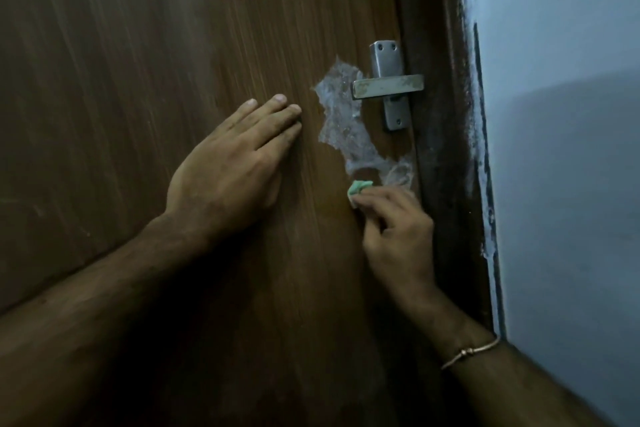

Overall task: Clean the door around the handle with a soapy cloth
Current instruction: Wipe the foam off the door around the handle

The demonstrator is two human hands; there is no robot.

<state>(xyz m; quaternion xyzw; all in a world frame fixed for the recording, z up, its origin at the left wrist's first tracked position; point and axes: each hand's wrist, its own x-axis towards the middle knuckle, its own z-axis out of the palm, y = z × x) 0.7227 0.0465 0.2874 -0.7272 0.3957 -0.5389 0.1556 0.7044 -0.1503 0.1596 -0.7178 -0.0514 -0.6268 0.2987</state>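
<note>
On the door [173, 45], near its right edge, the handle [388, 86] lies horizontal, above the right hand [394, 229], which is nearer. Soap foam [341, 114] spreads between them. The left hand [235, 163] presses flat, released; right fingers [375, 199] pinch the green cloth [358, 188].

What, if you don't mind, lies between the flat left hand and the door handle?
In the head view, a patch of soapy foam on the door separates left hand from handle.
</note>
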